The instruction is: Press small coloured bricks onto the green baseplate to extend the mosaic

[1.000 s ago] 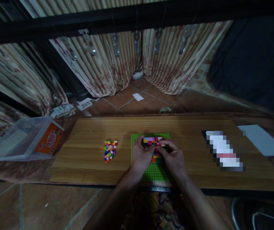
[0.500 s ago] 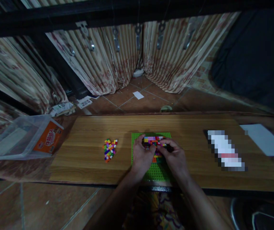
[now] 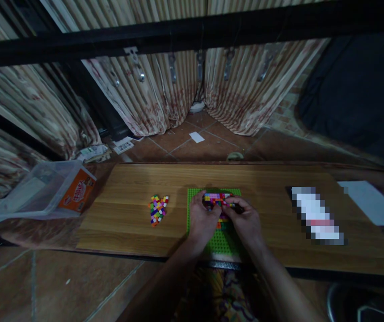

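Little is changing over the last second: the head view is shifting slightly, with the table (image 3: pixel 121 223) and everything on it sliding a touch rightward, while your hands are keeping their place over the green baseplate (image 3: pixel 223 245). The loose pile (image 3: pixel 158 210), off to your left on the wood, is looking the same as before, so the work is apparently staying on one spot among the fitted bricks (image 3: pixel 216 196) rather than drawing on new pieces. Those bricks are sitting toward the plate's far half, partly hidden under your fingers. Your left hand (image 3: pixel 205 220) is curling round their left side, its thumb reaching inward across them; your right hand (image 3: pixel 246 219) is coming in from the other side, thumb and forefinger bunching close to that left thumb. Both forearms (image 3: pixel 173 273) are slanting inward from the near edge, palms facing down. Grip: fingers of both hands are touching the bricks, but whether either is pinching a single piece I'm not able to tell (dim light, dark patch under the right fingers).
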{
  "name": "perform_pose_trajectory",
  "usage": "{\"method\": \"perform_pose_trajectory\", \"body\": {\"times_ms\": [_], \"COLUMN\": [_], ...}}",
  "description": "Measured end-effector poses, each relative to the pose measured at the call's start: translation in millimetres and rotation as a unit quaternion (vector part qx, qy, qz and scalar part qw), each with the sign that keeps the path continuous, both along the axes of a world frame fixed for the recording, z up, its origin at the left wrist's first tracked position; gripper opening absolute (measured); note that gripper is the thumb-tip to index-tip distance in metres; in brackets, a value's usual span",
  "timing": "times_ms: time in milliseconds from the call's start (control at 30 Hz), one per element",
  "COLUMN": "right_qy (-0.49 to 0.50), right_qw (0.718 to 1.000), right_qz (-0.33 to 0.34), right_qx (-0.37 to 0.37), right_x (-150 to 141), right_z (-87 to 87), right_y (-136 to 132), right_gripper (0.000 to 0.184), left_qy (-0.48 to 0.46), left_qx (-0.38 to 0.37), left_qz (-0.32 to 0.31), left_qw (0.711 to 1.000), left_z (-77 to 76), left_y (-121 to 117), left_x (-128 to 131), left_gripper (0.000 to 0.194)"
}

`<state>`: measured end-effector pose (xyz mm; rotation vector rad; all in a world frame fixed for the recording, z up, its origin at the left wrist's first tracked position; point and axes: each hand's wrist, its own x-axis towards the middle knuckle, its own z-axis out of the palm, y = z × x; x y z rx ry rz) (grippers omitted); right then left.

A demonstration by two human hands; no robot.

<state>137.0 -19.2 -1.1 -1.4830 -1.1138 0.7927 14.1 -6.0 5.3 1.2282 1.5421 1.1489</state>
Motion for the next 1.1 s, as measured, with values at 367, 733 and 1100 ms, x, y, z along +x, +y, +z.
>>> {"method": "perform_pose_trajectory", "body": {"times_ms": [367,733,1100], "right_qy": [0.043,-0.027,-0.018], "right_qw": [0.998,0.998,0.997], "right_qz": [-0.039,-0.055,-0.054], "right_qx": [-0.006,0.030,0.054], "right_x": [0,-2,-5], "right_z": [6.3,4.0,7.3], "right_y": [-17,-34,-39], "right_gripper": [0.034,0.027,0.022], "left_qy": [0.173,0.407,0.432], "left_qx": [0.109,0.066,0.088], "left_qz": [0.064,0.113,0.094], "left_qw": [0.977,0.904,0.893], "left_z": [12.8,-7.3,-7.4], "left_y": [-53,-75,-66], "left_x": [-68,-156,-149], "left_gripper": [0.039,0.011,0.012]}}
